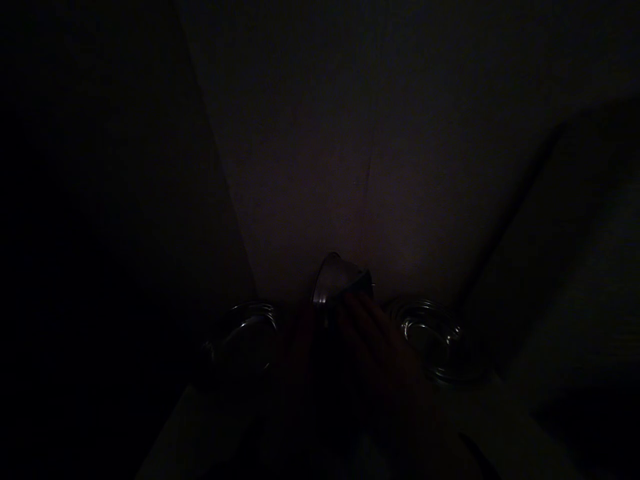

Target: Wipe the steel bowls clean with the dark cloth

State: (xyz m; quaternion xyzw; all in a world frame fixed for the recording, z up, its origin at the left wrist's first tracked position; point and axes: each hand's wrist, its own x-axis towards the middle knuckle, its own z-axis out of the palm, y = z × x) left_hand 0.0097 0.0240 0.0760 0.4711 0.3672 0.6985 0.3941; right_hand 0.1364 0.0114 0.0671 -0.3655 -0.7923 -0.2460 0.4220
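Note:
The picture is very dark. A shiny metal bowl (336,279) is tilted up in the middle, between my two hands. My right hand (377,337) lies over its right side with the fingers closed against it. A dark patch at the bowl's right edge, by these fingertips, cannot be made out. At the bowl's left side my left hand (299,340) shows only as a faint shape and seems to grip it; its fingers are mostly lost in shadow. The lower part of the bowl is hidden by the hands and the dark.
To the left lies a round, shiny metal dish (255,307), its rim catching light. Several rims show on the metal dishes (425,307) at the right, perhaps a stack. A pale surface (170,427) lies below, and a dim wall (300,167) rises behind.

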